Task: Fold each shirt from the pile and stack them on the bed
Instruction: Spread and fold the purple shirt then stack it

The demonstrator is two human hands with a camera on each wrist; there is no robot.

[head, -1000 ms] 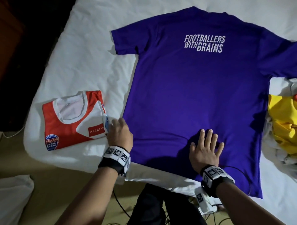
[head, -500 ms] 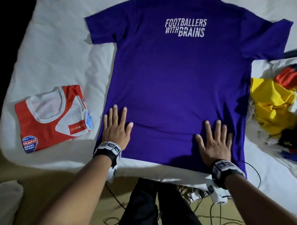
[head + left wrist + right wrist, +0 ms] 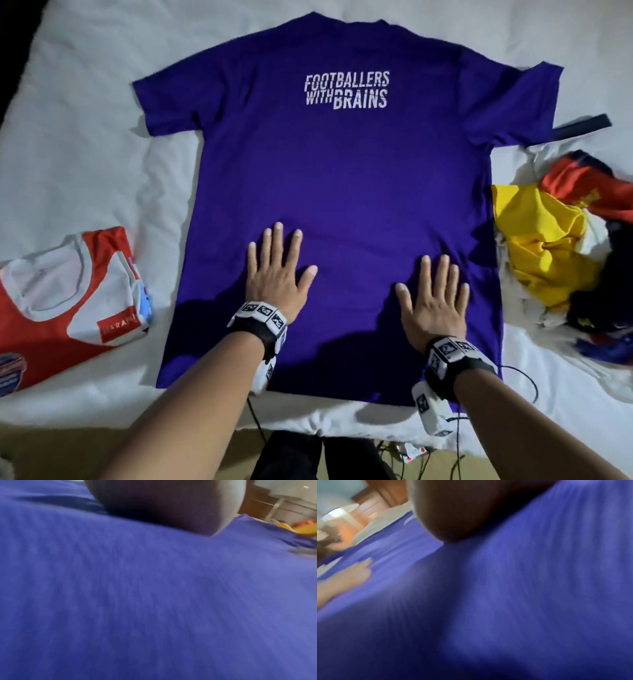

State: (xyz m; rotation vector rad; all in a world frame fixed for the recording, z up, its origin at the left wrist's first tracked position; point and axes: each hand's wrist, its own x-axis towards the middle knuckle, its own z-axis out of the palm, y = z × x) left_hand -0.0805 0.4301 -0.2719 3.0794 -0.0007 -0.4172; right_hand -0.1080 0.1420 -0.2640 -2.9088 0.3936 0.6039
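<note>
A purple shirt (image 3: 342, 171) with white lettering lies spread flat, back up, on the white bed (image 3: 85, 137). My left hand (image 3: 277, 270) lies flat on its lower middle, fingers straight and spread. My right hand (image 3: 435, 298) lies flat on the lower right part, fingers straight. Both wrist views are blurred and filled with purple fabric (image 3: 154, 601) (image 3: 522, 601); the heel of each hand shows at the top. A folded red and white shirt (image 3: 65, 308) lies at the left. The pile of unfolded shirts (image 3: 561, 246), yellow, red and dark, sits at the right.
A dark strap (image 3: 582, 126) lies beyond the right sleeve. The bed's near edge runs just below the shirt's hem, with cables (image 3: 455, 442) hanging there and the floor (image 3: 68, 452) beneath. White sheet lies bare to the far left.
My left hand moved from the shirt's left edge, where it was curled, onto the fabric and slid right and up, now flat. My right hand stayed flat, shifting rightward on the shirt.
</note>
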